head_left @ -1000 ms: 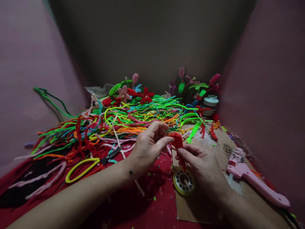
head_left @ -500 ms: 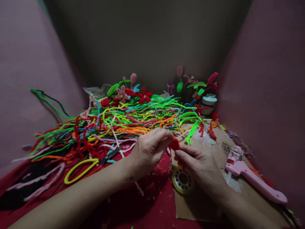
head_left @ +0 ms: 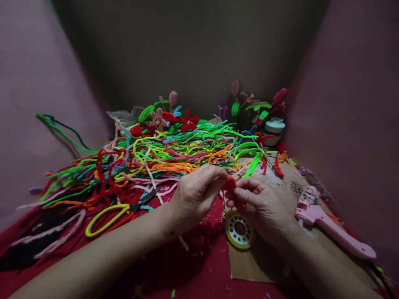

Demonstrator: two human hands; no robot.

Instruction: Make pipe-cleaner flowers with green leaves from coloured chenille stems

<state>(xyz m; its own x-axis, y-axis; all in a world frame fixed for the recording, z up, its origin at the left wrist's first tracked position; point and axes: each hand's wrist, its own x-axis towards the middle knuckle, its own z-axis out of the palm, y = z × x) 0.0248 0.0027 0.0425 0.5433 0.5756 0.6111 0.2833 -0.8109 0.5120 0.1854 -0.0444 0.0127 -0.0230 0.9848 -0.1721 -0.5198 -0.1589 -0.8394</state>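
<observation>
Between my two hands is a red fuzzy pipe cleaner [head_left: 230, 183], bent into a small folded or coiled shape whose exact form is partly covered by fingers. My left hand [head_left: 199, 195] pinches its left side with thumb and fingertips. On the other side, my right hand [head_left: 257, 203] grips it between thumb and forefinger, and a red end hangs down below those fingers. Just under my right hand lies a tape roll [head_left: 240, 231] with a yellow rim and a white holed core. Yellow-handled scissors [head_left: 107, 221] rest to the left, beyond my left forearm.
A large heap of coloured pipe cleaners [head_left: 174, 153] spreads behind my hands. Finished fuzzy flowers [head_left: 188, 122] stand at the back, near a lidded jar [head_left: 274, 129]. A pink glue gun [head_left: 333, 228] lies on cardboard [head_left: 258, 265] at right. Scraps dot the red cloth [head_left: 193, 265].
My right fingers have shifted their hold on the red pipe cleaner, now curling more around its lower end. My left hand stays nearly in place. The camera view has moved slightly.
</observation>
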